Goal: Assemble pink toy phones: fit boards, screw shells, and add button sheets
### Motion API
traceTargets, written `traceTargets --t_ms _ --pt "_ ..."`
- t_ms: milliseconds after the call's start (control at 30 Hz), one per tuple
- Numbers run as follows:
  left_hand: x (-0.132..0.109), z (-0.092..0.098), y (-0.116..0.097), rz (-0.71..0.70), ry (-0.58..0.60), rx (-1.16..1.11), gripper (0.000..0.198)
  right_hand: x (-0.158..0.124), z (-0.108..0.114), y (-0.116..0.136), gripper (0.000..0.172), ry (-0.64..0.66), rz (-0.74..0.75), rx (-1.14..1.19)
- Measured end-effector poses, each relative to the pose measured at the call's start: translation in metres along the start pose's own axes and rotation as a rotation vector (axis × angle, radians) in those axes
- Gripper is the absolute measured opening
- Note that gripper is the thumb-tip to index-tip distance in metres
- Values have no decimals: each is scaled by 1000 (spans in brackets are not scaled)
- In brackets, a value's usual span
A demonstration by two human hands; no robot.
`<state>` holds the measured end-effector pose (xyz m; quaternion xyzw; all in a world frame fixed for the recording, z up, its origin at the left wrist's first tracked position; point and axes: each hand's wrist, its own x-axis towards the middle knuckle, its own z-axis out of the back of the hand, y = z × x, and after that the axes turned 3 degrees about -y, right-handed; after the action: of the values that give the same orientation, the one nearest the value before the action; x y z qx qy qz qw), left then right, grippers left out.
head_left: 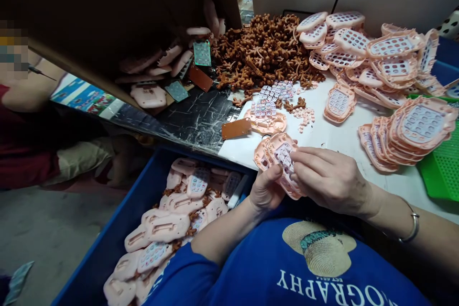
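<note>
My left hand (267,186) holds a pink toy-phone shell half (278,141), its hollow inside turned up. At least one more shell seems stacked against it. A white and purple keypad sheet (284,155) lies in the top shell. My right hand (332,177) has its fingers closed together on the right part of this keypad, and its fingertips are partly hidden. Just beyond my hands lies another pink shell (270,122) beside a brown circuit board (236,128). Loose keypad sheets (276,93) and tiny pink pieces (304,117) are close by.
Brown toy parts (268,50) are heaped at the back. Pink shells are piled (358,48) and stacked (423,124) at right, by a green basket (442,167). A blue bin (107,244) holds phone bodies at lower left. A cardboard box (118,14) leans left; another person's arm (28,88) shows beyond.
</note>
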<state>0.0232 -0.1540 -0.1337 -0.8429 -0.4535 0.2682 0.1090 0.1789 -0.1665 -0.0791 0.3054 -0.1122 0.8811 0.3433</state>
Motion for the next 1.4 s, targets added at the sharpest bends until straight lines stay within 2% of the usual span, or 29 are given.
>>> traceTargets --t_ms 133,267,467,633,800,900,1000,1133,1233,1400 --pt "1 3 -1 17 29 33 66 -7 0 0 21 41 16 25" --pt "4 4 -3 76 92 9 73 -14 2 -3 30 57 -5 95" --pt "1 5 0 116 76 -8 75 -13 2 -3 40 15 -94 86" --pt "-1 6 1 119 62 -18 75 -14 -2 -1 38 43 -48 72" --pt "7 -1 -8 98 101 -38 86 -26 4 1 28 -75 -3 77" --pt "13 -6 -10 76 100 -48 85 -31 6 1 23 -47 32 79" --pt "17 -9 -9 101 123 -60 81 -31 8 1 23 -25 15 86" --pt "18 -11 -5 135 166 -62 77 -27 14 -1 19 -86 -61 101" --pt "18 -10 -3 132 145 -55 70 -24 16 -2 27 -75 -125 85" --pt "14 -4 -1 114 46 -69 56 -25 6 -3 65 119 -37 19"
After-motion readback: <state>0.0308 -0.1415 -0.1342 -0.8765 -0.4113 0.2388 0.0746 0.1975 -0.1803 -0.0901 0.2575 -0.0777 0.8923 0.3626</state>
